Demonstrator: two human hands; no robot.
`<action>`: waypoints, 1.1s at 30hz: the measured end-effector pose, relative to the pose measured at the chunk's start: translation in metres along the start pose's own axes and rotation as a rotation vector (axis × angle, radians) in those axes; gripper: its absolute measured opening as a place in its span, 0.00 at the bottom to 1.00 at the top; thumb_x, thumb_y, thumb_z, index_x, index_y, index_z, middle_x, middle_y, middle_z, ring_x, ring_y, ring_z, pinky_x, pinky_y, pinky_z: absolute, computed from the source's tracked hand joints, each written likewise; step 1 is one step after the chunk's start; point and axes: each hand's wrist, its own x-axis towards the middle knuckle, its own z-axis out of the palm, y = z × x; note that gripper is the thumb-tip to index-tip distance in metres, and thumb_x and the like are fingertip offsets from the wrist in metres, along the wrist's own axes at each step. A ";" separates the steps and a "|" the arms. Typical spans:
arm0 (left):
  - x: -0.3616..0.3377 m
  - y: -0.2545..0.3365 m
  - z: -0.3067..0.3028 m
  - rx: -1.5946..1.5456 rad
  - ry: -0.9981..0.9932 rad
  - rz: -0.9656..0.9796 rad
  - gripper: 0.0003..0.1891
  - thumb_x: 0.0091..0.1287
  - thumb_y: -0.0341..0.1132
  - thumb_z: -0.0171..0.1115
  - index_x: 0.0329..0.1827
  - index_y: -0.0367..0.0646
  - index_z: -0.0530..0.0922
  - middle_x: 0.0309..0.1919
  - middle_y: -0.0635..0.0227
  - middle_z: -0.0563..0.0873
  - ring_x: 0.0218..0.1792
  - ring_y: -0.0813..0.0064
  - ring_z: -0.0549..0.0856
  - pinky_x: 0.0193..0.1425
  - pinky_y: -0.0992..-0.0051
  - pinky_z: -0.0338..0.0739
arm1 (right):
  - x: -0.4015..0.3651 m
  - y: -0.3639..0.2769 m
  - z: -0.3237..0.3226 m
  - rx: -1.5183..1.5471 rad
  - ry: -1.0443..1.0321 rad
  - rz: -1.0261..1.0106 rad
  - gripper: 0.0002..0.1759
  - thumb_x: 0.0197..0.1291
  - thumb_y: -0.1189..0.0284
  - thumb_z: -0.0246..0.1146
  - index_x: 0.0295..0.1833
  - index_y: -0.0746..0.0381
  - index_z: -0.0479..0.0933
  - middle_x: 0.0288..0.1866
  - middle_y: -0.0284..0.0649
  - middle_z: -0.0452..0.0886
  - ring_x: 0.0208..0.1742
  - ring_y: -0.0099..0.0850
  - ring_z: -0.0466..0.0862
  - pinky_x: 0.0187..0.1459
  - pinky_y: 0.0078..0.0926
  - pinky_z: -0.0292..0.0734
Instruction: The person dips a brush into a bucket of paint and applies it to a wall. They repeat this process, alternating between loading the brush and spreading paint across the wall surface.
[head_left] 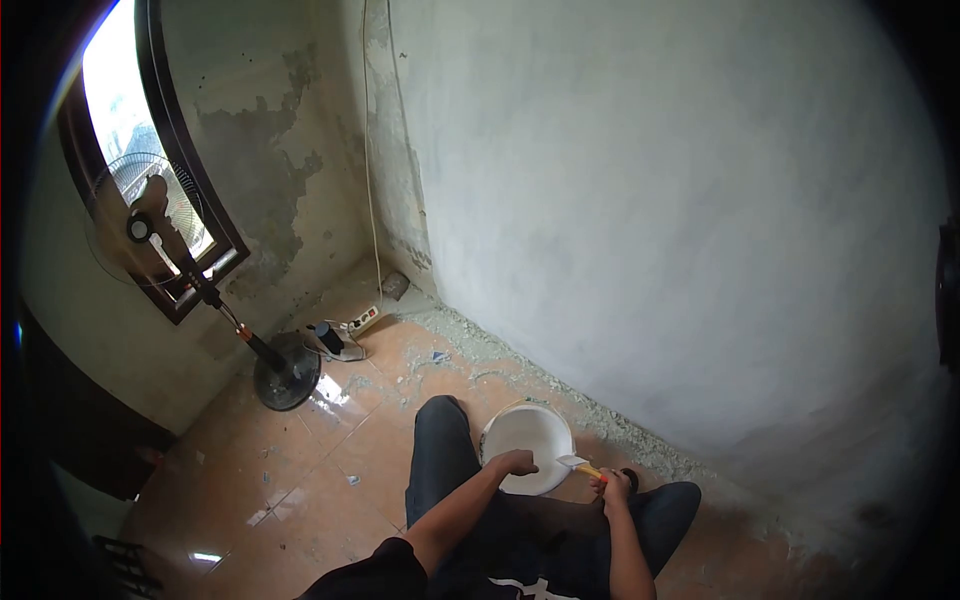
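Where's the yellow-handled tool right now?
In the head view, the yellow-handled tool is right of lower centre, held in the right hand, its blade by the bucket.

Bucket (pixel 512 432): white, greyer inside.
Bladed tool (pixel 590 470): pale blade, yellow handle with red.
Trousers (pixel 440 440): dark blue-grey.
Shirt (pixel 375 575): black, with a white print low in view.
Floor tiles (pixel 325 500): orange-tan, crossed by paler lines.
Rubble (pixel 620 425): pale grey-green specks.
Nearer wall (pixel 650 200): whitish grey, cloudy.
Window wall (pixel 335 150): dull grey-green, blotched darker grey.
Window frame (pixel 172 120): dark brown.
Fan base (pixel 287 372): black.
Power strip (pixel 365 320): off-white, touched with orange-red.
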 end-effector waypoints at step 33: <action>0.058 -0.071 -0.127 0.063 0.020 -0.379 0.22 0.52 0.47 0.60 0.42 0.38 0.80 0.47 0.50 0.79 0.49 0.58 0.79 0.50 0.62 0.74 | -0.004 0.003 0.009 -0.425 0.046 -0.225 0.10 0.58 0.76 0.55 0.43 0.70 0.74 0.33 0.40 0.80 0.30 0.23 0.80 0.32 0.16 0.75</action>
